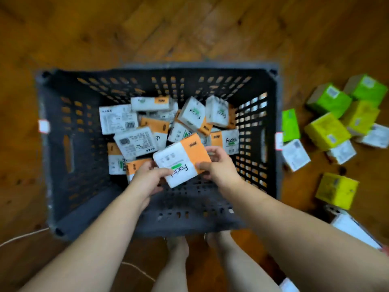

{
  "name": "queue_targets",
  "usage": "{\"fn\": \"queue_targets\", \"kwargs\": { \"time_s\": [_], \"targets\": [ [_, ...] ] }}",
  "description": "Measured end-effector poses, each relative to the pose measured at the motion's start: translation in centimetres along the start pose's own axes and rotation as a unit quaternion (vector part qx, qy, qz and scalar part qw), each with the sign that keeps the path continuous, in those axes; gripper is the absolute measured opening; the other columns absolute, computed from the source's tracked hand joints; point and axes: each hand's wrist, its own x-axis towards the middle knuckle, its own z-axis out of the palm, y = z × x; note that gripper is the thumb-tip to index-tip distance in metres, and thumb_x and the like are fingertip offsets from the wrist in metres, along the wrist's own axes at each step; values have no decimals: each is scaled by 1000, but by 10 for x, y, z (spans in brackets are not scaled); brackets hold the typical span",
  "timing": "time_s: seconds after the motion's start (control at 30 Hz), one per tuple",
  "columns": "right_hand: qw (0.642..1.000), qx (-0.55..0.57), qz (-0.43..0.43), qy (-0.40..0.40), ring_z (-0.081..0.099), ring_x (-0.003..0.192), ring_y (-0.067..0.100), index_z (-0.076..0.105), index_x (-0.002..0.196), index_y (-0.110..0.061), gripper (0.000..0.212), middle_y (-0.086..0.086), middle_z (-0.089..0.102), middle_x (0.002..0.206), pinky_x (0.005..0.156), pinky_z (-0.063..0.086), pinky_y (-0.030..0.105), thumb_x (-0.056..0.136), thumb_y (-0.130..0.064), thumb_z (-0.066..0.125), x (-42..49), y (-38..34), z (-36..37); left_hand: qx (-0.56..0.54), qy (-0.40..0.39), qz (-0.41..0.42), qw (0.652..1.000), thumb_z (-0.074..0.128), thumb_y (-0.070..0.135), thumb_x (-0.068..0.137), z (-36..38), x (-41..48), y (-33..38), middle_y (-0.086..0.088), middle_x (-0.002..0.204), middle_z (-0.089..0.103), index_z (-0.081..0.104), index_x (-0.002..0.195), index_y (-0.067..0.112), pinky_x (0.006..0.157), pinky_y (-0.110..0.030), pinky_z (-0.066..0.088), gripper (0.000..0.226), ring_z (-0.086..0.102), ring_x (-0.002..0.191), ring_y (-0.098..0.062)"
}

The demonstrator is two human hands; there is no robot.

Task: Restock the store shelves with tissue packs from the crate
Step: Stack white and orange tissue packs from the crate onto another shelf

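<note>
A dark grey slotted crate [84, 216] stands on the wooden floor below me. Several white-and-orange tissue packs [134, 142] lie jumbled in its far half. I hold one white-and-orange tissue pack [181, 159] above the crate's near half, its "Facial" label facing up. My left hand [149, 175] grips its lower left corner, thumb on top. My right hand [219, 165] grips its right edge. No store shelves are in view.
To the right of the crate, several green, yellow and white tissue packs [328, 131] lie scattered on the floor. A white cord [21, 237] runs along the floor at the lower left. My bare feet [179, 247] stand just in front of the crate.
</note>
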Motion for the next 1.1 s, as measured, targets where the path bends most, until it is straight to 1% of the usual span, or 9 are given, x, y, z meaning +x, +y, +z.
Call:
{"fn": "queue_targets", "kwargs": {
  "time_s": [0.13, 0.23, 0.3, 0.43, 0.57, 0.7, 0.8, 0.97, 1.1],
  "targets": [
    [996, 70, -53, 32, 59, 83, 21, 58, 89, -23, 29, 4, 63, 94, 69, 48, 34, 78, 4, 62, -88, -82, -58, 40, -89, 52, 994, 72, 9, 76, 26, -99, 74, -6, 110, 67, 56, 111, 15, 73, -33, 46, 39, 63, 87, -20],
    [990, 107, -94, 22, 55, 64, 16, 61, 83, -19, 27, 2, 60, 76, 52, 45, 20, 76, 7, 56, -169, -145, -108, 60, -122, 127, 983, 77, 20, 63, 48, -187, 141, -2, 113, 56, 46, 124, 23, 86, -39, 44, 69, 56, 100, -19],
    [986, 114, -119, 10, 53, 61, 15, 66, 82, -18, 24, 1, 59, 69, 49, 40, 19, 65, -1, 60, -233, -182, -138, 77, -178, 175, 965, 71, 29, 59, 68, -253, 185, 0, 114, 56, 42, 128, 29, 85, -36, 44, 75, 57, 100, -16],
    [977, 113, -181, 22, 54, 67, 17, 70, 83, -21, 37, 0, 61, 72, 55, 38, 24, 50, -9, 58, -356, -222, -185, 214, -323, 243, 889, 68, 28, 58, 116, -385, 243, 2, 89, 65, 56, 115, 26, 67, -28, 42, 59, 59, 76, -14],
    [941, 186, -261, 109, 58, 78, 18, 62, 97, -20, 32, 2, 62, 88, 66, 44, 27, 70, -5, 67, -459, -221, -223, 270, -386, 308, 827, 68, 10, 65, 165, -481, 249, -10, 91, 64, 64, 99, 17, 71, -32, 44, 34, 58, 77, -23],
    [875, 305, -325, 189, 67, 73, 18, 53, 121, -5, 54, 13, 67, 97, 55, 52, 24, 68, -11, 62, -567, -167, -253, 267, -444, 350, 781, 52, -1, 85, 213, -574, 221, -7, 75, 60, 63, 98, 13, 53, -21, 43, 22, 53, 59, -15],
    [820, 374, -334, 277, 67, 68, 16, 51, 122, -7, 58, 13, 66, 100, 46, 48, 22, 66, -16, 60, -632, -119, -260, 270, -493, 358, 746, 55, 2, 85, 246, -632, 189, -6, 73, 60, 62, 101, 11, 56, -26, 45, 20, 55, 55, -13],
    [686, 468, -354, 430, 62, 62, 14, 57, 99, -15, 17, 3, 66, 80, 57, 49, 27, 87, -3, 54, -721, -46, -270, 300, -562, 351, 687, 56, 7, 88, 297, -719, 110, -4, 77, 64, 63, 92, 17, 62, -31, 48, 13, 58, 65, -16],
    [582, 523, -361, 507, 62, 56, 16, 53, 91, -18, 17, 6, 65, 80, 52, 49, 25, 85, -2, 58, -779, 18, -276, 341, -612, 342, 627, 60, 9, 87, 331, -775, 34, -8, 80, 64, 60, 87, 14, 65, -34, 53, 5, 60, 70, -21]
  ]
}}
